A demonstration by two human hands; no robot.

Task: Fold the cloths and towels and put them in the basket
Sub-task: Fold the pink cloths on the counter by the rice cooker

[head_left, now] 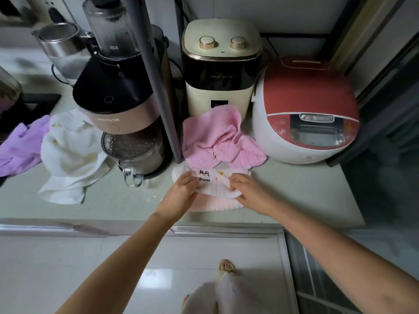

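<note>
A small pale pink and white towel [214,189] with a "Ducks" embroidery lies on the counter [113,200] near its front edge. My left hand [182,191] grips its left side and my right hand [246,189] pinches its right side, with the near edge lifted. Behind it a crumpled pink towel [217,139] lies against the appliances. A crumpled white cloth [70,155] and a purple cloth [22,146] lie to the left. No basket is in view.
A blender [118,91] with a glass jug [133,155] stands at the centre left, a cream appliance with two knobs [221,71] behind the pink towel, a red rice cooker [306,109] at the right and a steel kettle [61,46] at the back left. A dark pole [156,78] rises from the counter.
</note>
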